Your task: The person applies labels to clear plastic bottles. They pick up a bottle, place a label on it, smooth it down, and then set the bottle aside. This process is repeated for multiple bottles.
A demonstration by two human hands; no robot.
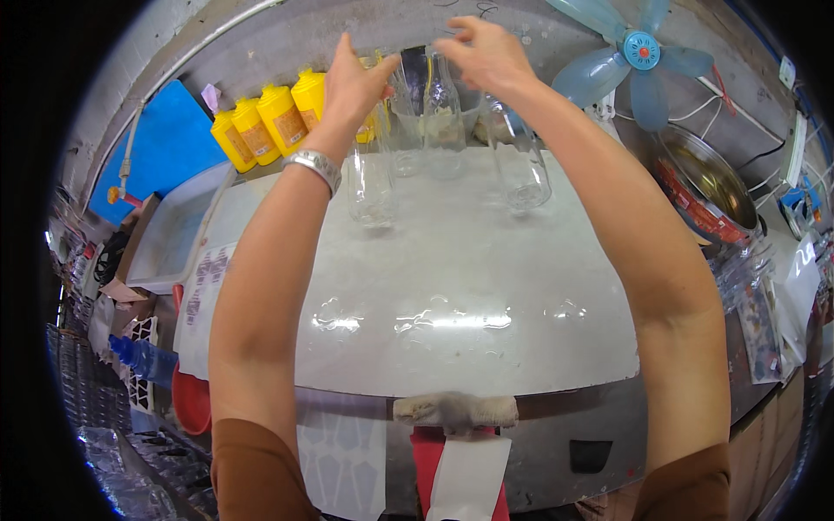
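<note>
Bottles (pixel 372 189) stand toward the worktop's (pixel 469 269) far side in the head view, left hand (pixel 352 85) and right hand (pixel 491 56) apart, fingers parted, contact unclear; positioning them seems underway, calling for care among necks.

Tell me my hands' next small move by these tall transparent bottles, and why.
Probably ease the bare left hand, which looks open, slowly back, keeping the wide silver-coloured bracelet clear of the nearer left transparent bottle: in this view that bottle shows close beside it, and a bump might tip it.
</note>
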